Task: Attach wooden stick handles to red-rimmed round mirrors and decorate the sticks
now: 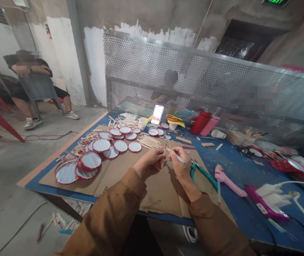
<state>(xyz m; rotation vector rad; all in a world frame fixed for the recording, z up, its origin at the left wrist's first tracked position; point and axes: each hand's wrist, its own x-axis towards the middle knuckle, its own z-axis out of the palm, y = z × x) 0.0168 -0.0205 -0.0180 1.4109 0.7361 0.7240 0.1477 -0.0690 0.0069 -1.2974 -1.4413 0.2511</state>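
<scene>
Stick (165, 146) gripped nearly upright in my left hand (151, 160).
My right hand (180, 166) grips pen-like tool (179, 158), pointing at it, toward left edge of bench (233, 160).

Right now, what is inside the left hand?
The left hand holds a thin reddish-tipped stick, its top near the white pen-like tool in the right hand. The grip covers part of it; anything else in the palm is hidden.

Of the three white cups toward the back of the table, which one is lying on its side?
The rightmost cup, just right of the pink bottle. It lies tipped over, while the left cup and middle cup stand upright.
</scene>
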